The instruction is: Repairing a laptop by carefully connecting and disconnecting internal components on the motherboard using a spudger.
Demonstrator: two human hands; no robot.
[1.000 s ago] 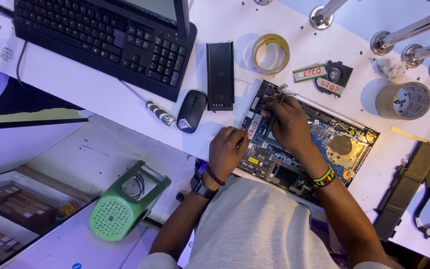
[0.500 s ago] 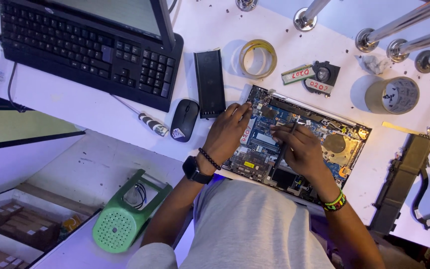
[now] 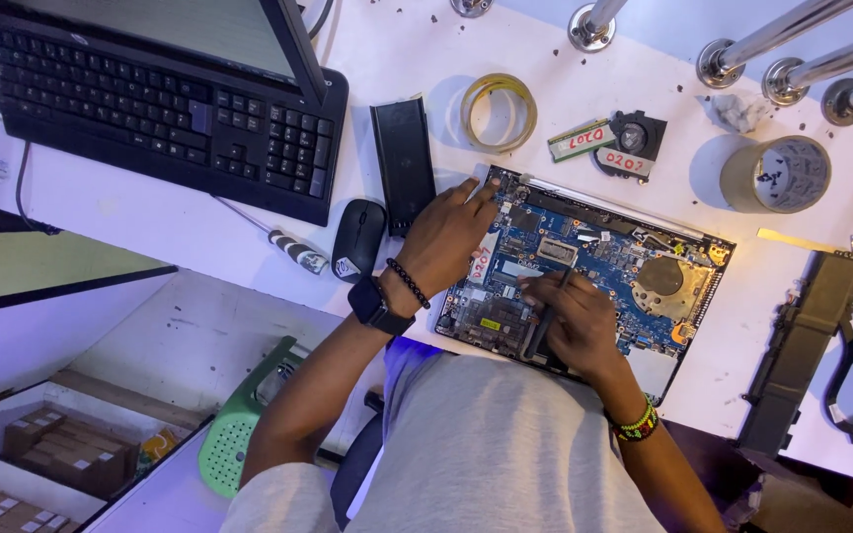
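The opened laptop base [image 3: 594, 271], its blue circuit board bared, lies near the counter's [image 3: 199, 237] near edge, long axis slanting from upper left down to lower right. The right hand [image 3: 575, 326] is curled shut on a slim dark tool [image 3: 543, 321] whose tip points up at the board. The left hand [image 3: 446, 237] rests flat, fingers spread, on the base's left end. Just left lie a black battery bar [image 3: 403, 163] and a mouse [image 3: 357, 240]; a tape roll [image 3: 499, 112] sits beyond.
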